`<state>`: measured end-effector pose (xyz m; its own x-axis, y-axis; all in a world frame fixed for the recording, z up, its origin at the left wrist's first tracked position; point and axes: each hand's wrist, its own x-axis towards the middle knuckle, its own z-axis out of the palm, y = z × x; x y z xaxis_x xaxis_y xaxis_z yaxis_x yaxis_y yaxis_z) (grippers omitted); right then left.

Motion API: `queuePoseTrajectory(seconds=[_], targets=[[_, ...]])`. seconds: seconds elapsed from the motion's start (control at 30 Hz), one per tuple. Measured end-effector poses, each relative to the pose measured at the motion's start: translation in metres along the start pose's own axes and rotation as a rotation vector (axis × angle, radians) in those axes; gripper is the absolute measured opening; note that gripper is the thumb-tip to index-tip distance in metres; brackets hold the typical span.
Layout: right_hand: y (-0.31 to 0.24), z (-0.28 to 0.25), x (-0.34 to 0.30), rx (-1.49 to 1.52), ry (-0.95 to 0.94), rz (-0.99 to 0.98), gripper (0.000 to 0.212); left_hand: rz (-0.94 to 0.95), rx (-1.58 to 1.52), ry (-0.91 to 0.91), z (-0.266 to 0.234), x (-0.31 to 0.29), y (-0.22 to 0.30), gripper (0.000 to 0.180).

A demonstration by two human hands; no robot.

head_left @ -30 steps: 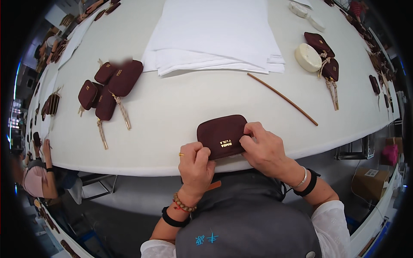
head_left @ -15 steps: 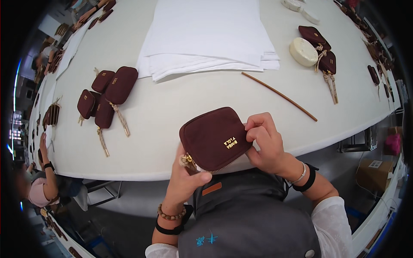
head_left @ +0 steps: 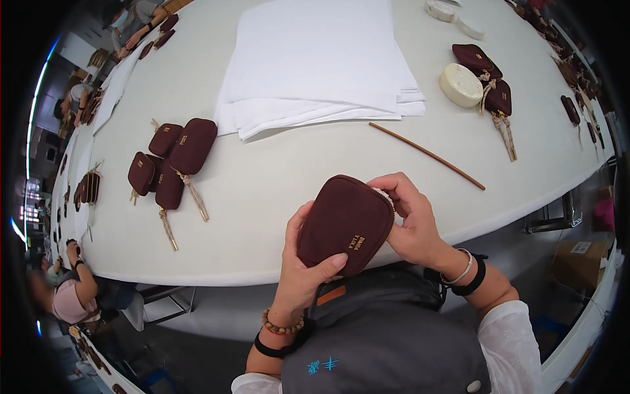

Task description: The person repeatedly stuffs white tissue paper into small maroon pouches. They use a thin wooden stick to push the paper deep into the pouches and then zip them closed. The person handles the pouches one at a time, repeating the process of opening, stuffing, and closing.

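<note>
A dark maroon zip pouch (head_left: 342, 213) with small gold lettering is held tilted above the table's near edge. My left hand (head_left: 298, 272) grips it from the left, thumb pressed on its front and fingers behind. At the zipped edge, the curled fingers of my right hand (head_left: 417, 220) hold the pouch's right side. Something pale shows beside those fingertips along the zip; I cannot make out whether it is lining or the cord pull. The pouch's back is hidden.
On the white table (head_left: 262, 217) lie a stack of white sheets (head_left: 312, 59) and a thin brown stick (head_left: 430, 156). Several maroon pouches (head_left: 193, 146) with cord pulls sit left; more pouches (head_left: 474, 58) lie right beside a cream round roll (head_left: 461, 85). Co-workers (head_left: 72, 299) work at the left.
The pouch has turned so its zipped edge faces right. My left thumb has shifted onto its front, and my right hand has moved along to the zip. The view has shifted slightly.
</note>
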<state>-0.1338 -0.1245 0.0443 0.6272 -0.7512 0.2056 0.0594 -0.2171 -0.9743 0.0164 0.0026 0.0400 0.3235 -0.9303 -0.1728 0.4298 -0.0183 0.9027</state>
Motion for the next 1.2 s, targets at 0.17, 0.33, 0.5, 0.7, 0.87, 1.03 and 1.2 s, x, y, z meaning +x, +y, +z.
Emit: queuePoseTrajectory(seconds=[0.17, 0.33, 0.5, 0.7, 0.87, 1.03, 1.2], targets=[[-0.011, -0.016, 0.012, -0.216, -0.222, 0.115, 0.039, -0.182, -0.013, 0.018, -0.006, 0.012, 0.014, 0.091], [0.014, -0.096, 0.019, -1.219, 0.102, -0.113, 0.041, -0.077, -0.066, 0.135, -0.009, 0.006, 0.016, 0.081], [0.035, -0.108, 0.004, -1.345, -0.028, 0.096, 0.022, -0.137, -0.216, 0.113, -0.013, 0.011, 0.015, 0.079], [-0.034, -0.075, -0.023, -0.894, -0.185, -0.034, 0.009, -0.021, -0.234, 0.141, -0.029, 0.007, 0.01, 0.07], [-0.04, -0.073, -0.042, -0.961, -0.387, -0.107, 0.007, -0.021, -0.217, 0.162, -0.023, 0.006, 0.008, 0.067], [-0.035, -0.058, -0.045, -0.901, -0.433, -0.139, 0.007, 0.014, -0.208, 0.222, -0.02, 0.007, 0.003, 0.071], [-0.031, -0.044, -0.045, -0.919, -0.375, -0.158, 0.01, 0.179, 0.074, 0.296, -0.01, 0.003, 0.001, 0.064]])
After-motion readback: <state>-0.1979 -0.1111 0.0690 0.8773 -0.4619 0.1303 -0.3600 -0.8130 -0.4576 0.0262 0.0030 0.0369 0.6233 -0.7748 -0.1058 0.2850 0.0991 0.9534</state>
